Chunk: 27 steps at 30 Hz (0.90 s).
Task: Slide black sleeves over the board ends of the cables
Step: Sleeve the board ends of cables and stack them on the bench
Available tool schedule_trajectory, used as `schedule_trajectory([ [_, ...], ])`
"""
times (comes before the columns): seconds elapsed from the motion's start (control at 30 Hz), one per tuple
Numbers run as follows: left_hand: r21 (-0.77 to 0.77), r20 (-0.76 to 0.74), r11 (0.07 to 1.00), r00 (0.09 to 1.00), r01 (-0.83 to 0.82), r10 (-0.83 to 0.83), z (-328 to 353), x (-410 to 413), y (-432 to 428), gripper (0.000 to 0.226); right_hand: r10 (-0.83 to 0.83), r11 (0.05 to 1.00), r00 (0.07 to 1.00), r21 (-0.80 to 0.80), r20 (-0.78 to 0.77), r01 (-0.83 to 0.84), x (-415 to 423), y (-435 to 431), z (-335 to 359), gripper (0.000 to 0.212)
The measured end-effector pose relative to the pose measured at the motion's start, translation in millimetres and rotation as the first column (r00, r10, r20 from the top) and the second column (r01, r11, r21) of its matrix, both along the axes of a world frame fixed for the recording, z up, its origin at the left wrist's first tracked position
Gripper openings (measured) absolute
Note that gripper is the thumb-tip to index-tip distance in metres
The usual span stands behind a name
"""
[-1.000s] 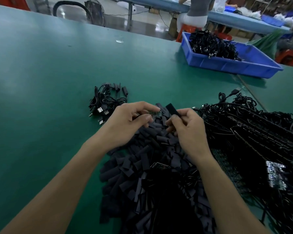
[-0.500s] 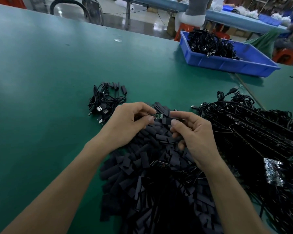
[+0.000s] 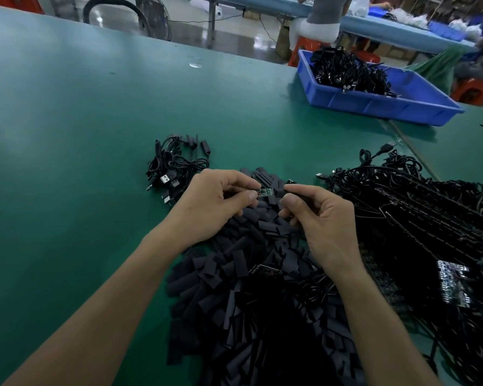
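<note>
My left hand pinches a small green circuit board at the end of a cable, between thumb and forefinger. My right hand pinches a black sleeve right beside the board's free end; the two seem to touch. Both hands hover over a big pile of loose black sleeves on the green table. A tangle of black cables with bare boards lies to the right. A small bundle of sleeved cables with USB plugs lies to the left of my hands.
A blue tray holding black cables stands at the back right. Beyond the table's far edge are a fan, another bench and a seated person. A seam strip runs across the table near the tray.
My right hand has lowered the sleeve from upright to level and brought it to the board's end. The left hand has kept its pinch on the board.
</note>
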State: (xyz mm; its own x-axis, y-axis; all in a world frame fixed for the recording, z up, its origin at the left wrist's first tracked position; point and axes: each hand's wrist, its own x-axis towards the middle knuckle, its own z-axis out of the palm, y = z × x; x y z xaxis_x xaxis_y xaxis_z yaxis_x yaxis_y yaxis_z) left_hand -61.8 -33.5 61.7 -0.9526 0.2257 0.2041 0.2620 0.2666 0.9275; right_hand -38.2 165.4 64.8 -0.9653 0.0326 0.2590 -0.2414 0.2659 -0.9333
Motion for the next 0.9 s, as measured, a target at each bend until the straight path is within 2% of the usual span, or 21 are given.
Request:
schedule_trajectory([
  [0.3,0.006,0.026,1.0,1.0,0.009,-0.01,2.1,0.2,1.2,0.012,-0.007,0.998,0.998,0.064,-0.061,0.011,1.6,-0.6,-1.1,0.018],
  [0.57,0.0,0.033,0.999,0.999,0.037,-0.037,0.6,1.5,1.3,0.011,-0.022,0.998,0.998,0.064,-0.057,0.025,0.1,-1.5,-4.6,0.023],
  [0.77,0.089,0.093,0.994,0.993,0.062,-0.07,3.0,1.3,-0.6,0.014,0.064,0.997,0.998,0.031,-0.023,-0.064,-2.2,1.4,-0.9,0.025],
  [0.9,0.081,0.095,0.99,0.987,0.119,-0.126,3.9,1.6,-1.0,0.016,0.162,0.983,0.987,0.082,0.012,-0.162,-4.0,5.2,3.1,0.024],
])
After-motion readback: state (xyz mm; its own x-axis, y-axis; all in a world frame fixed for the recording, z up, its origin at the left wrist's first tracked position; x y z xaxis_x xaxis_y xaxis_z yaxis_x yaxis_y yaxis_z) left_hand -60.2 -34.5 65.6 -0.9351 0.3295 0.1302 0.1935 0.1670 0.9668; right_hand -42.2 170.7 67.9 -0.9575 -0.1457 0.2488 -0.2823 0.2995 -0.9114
